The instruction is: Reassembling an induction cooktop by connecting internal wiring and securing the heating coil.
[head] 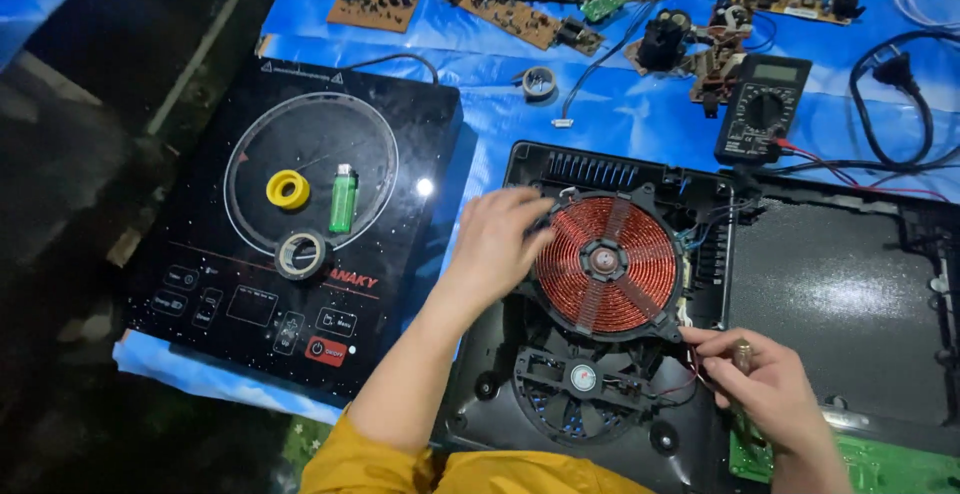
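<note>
On the blue surface (620, 114), steady the copper coil (606, 264) with the open left hand (497, 244) while the right hand (765, 379), pinching a thin tool (742, 357), works gently at the red wires (690, 379)

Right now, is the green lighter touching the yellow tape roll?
Apart. The head view shows the green lighter lying beside the yellow tape roll on the black glass top, with dark glass plainly visible between them.

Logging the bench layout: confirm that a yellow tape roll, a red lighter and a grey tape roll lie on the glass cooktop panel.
One detail is wrong: the lighter is green, not red. The head view shows it beside the yellow tape roll, with the grey tape roll below, all on the glass cooktop panel.
</note>
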